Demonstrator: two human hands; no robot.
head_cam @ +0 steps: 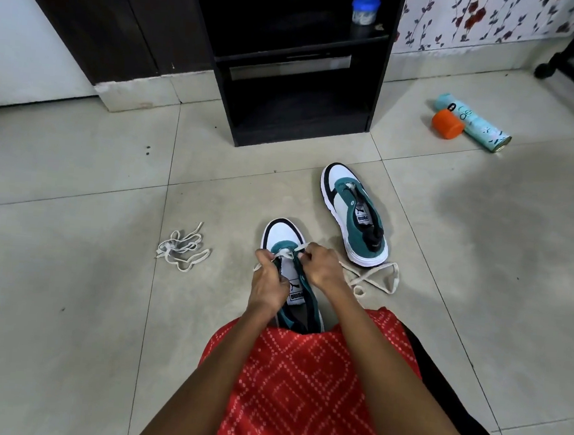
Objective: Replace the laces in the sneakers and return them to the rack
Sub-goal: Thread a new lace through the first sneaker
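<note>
We find the near sneaker (282, 235) standing on the floor (66, 303) just ahead of the person's red patterned garment (301, 373), toe pointing toward the black rack (379, 70). Its tongue label reads "PUMA" under the cat logo, seen upside down from the head camera.

The left hand (269, 281) has its grip clenched on one end of the cream lace (365, 277) at the left side of the front eyelets. The right hand (321, 268) pinches the same lace at the right side. The lace slack lies in crossed loops on the floor to the right of that hand.

The second sneaker (351, 212) rests on the floor farther forward and to the right, unlaced, carrying the same "PUMA" tongue label.

A spare lace (181, 250) lies bunched on the floor, left of the near sneaker and apart from it.

A blue-lidded jar (365, 9) stands on an upper rack shelf. A teal spray can (475, 124) lies on the floor at right, touching an orange cap (447, 124); we cannot read the can's lettering in full.
</note>
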